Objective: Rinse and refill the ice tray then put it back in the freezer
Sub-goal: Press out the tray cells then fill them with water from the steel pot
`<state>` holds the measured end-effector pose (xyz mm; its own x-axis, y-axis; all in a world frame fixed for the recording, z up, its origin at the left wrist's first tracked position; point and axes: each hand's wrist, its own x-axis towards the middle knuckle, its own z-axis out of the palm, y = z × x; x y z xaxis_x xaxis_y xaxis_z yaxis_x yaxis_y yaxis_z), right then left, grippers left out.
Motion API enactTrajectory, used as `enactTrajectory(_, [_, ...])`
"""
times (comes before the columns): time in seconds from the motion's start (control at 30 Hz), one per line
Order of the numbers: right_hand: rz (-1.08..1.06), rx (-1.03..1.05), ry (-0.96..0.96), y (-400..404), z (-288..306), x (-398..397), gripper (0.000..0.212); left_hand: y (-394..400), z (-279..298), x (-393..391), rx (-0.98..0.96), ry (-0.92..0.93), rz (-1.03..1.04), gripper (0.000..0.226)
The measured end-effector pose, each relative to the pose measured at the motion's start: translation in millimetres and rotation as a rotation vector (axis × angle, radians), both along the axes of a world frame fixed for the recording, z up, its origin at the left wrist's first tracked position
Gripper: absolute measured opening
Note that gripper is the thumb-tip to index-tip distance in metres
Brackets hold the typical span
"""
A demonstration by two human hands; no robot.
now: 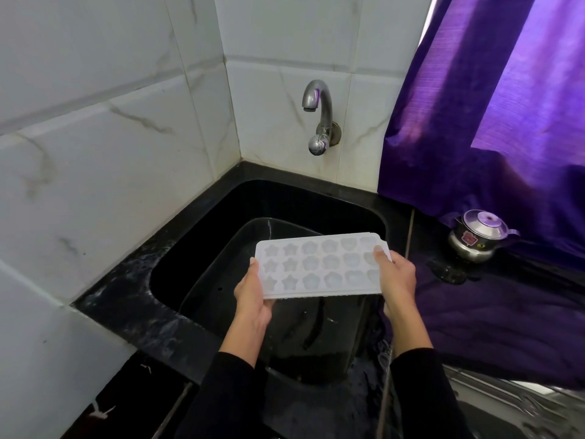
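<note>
The left hand (253,293) and right hand (395,274) are wrapped round the ends of the ice tray (319,267), held over the sink (177,264) in mid frame. The tap (318,115) looks off. Rinsing, filling and freezing seem left.

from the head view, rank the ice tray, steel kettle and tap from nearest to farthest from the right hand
1. ice tray: gripped at its right end by the right hand, over the sink.
2. steel kettle: on the counter, up and to the right of the hand.
3. tap: on the tiled back wall, well above the sink.
</note>
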<state>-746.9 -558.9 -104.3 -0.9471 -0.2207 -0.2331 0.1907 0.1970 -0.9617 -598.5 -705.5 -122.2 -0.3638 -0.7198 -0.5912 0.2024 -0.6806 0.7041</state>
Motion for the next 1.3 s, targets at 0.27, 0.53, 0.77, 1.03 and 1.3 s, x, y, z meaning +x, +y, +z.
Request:
enactTrajectory(0.27, [0.013, 0.097, 0.317, 3, 21, 10, 0.019, 8, -24, -4, 0.03, -0.153, -0.07, 0.022])
enactTrajectory(0.53, [0.116, 0.182, 0.475, 0, 35, 25, 0.033, 25, -39, -16, 0.063, -0.193, -0.141, 0.036])
enactTrajectory(0.77, [0.236, 0.271, 0.64, -3, 40, 45, 0.037, 37, -43, -22, 0.125, -0.189, -0.146, 0.052])
enactTrajectory(1.03, [0.342, 0.315, 0.748, 0, 32, 59, 0.038, 54, -36, -22, 0.138, -0.15, -0.142, 0.059])
enactTrajectory(1.3, [0.376, 0.242, 0.925, 3, 29, 64, 0.034, 64, -25, -19, 0.151, -0.11, -0.159, 0.064])
